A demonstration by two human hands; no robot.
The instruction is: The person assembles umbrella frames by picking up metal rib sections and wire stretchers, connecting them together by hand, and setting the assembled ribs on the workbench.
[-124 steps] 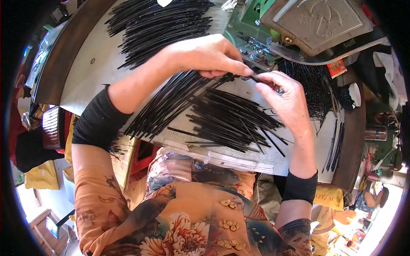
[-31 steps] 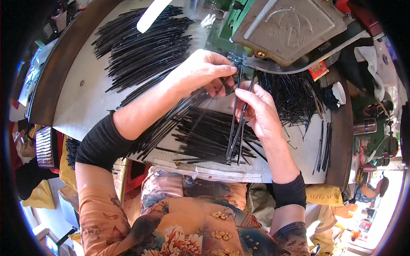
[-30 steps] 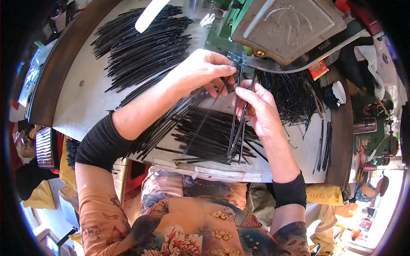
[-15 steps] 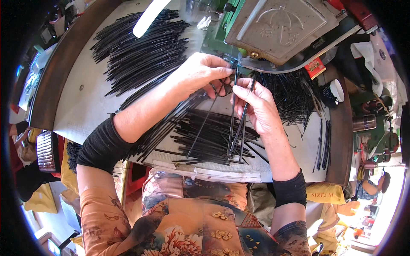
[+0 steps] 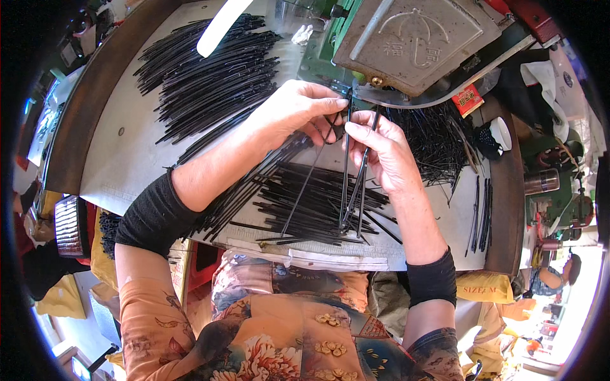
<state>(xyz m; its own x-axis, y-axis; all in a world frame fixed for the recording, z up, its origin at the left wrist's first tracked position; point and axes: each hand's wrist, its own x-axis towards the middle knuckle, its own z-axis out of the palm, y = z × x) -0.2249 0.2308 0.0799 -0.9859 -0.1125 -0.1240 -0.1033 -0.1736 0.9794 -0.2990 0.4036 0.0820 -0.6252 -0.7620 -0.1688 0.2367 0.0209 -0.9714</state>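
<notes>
My left hand (image 5: 310, 113) is closed in a pinch, thumb and forefinger at the upper end of a black jointed umbrella rib (image 5: 345, 174), right below the green machine's working head (image 5: 346, 91). One thin rod (image 5: 307, 181) slants down to the left from under its fingers. Close by on the right, my right hand (image 5: 383, 151) grips the same rib, whose linked rods hang down past the palm. The fingertips partly hide where the rods join. Beneath both hands lies a pile of black ribs (image 5: 298, 203) on the pale tabletop (image 5: 121, 159).
A large stack of black rods (image 5: 213, 82) fills the upper left. Right of my hands is a tangled heap of thin black pieces (image 5: 432, 149), with a small red box (image 5: 468, 100) and a white cup (image 5: 501, 134) beyond. The machine's metal cover (image 5: 413, 47) overhangs the top. A raised wooden rim (image 5: 79, 105) borders the table.
Both hands keep their holds under the machine head. The lower end of the slanting thin rod has shifted very slightly to the right.
</notes>
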